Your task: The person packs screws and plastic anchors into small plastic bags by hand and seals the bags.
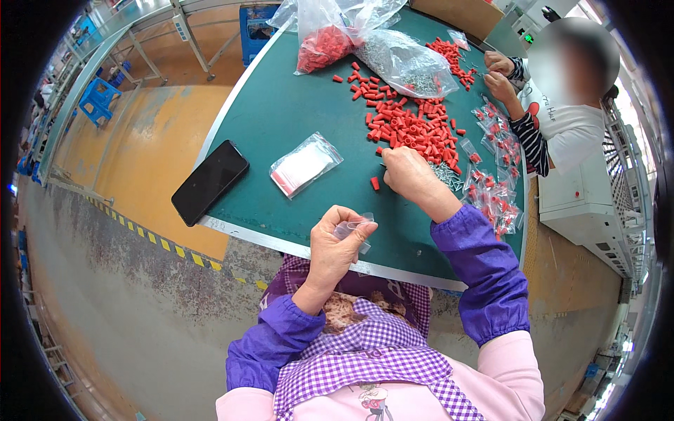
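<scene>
My left hand (333,245), near the table's front edge, pinches a small clear plastic bag (342,230) between thumb and fingers. Ahead and to the right, my right hand (411,175) is closed with its fingertips pointing down at the near side of a heap of red plastic caps (414,126). Whatever those fingers hold is hidden. Silver screws (447,175) lie loose beside that hand. One red cap (375,184) stands apart, just left of it. A packet of flat clear bags (306,165) rests on the green tabletop (281,105), beyond my left hand.
A black phone (210,182) lies at the table's left edge. Toward the back are a large bag of red caps (323,50) and a bag of screws (408,64). Filled small bags (494,207) cover the right side. Another person's hands (500,78) work at the far right.
</scene>
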The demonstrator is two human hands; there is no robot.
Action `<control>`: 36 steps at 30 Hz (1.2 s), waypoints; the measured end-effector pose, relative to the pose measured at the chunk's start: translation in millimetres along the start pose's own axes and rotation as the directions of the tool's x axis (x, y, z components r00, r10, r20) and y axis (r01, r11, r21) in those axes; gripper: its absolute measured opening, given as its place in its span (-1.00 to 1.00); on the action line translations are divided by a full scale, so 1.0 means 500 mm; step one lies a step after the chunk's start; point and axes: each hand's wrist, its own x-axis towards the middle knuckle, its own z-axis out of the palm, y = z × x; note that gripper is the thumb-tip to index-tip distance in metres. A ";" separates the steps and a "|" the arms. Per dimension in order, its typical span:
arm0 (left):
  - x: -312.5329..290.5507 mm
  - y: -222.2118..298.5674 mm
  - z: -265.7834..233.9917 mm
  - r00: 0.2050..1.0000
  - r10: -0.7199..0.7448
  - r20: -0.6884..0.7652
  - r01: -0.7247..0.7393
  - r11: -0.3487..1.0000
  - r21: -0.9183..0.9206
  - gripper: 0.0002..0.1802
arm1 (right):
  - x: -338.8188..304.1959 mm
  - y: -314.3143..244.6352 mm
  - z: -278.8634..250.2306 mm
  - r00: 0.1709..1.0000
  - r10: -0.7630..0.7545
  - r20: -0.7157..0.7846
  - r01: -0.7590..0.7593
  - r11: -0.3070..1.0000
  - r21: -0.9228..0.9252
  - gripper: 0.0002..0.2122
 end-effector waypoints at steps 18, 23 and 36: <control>0.004 -0.014 0.003 0.998 -0.037 -0.058 0.039 0.999 0.038 -0.86 | -0.150 -0.112 -0.033 0.952 0.291 -0.097 0.078 0.075 0.994 -0.90; 0.005 -0.005 0.016 0.996 0.068 -0.054 -0.066 0.997 0.048 -0.86 | -0.170 -0.125 0.001 0.936 0.294 -0.192 0.129 0.222 0.966 -0.89; 0.002 -0.015 0.009 0.984 0.176 -0.010 -0.175 0.981 0.080 -0.80 | -0.186 -0.138 -0.033 0.933 0.185 -0.309 0.162 0.549 0.820 -0.85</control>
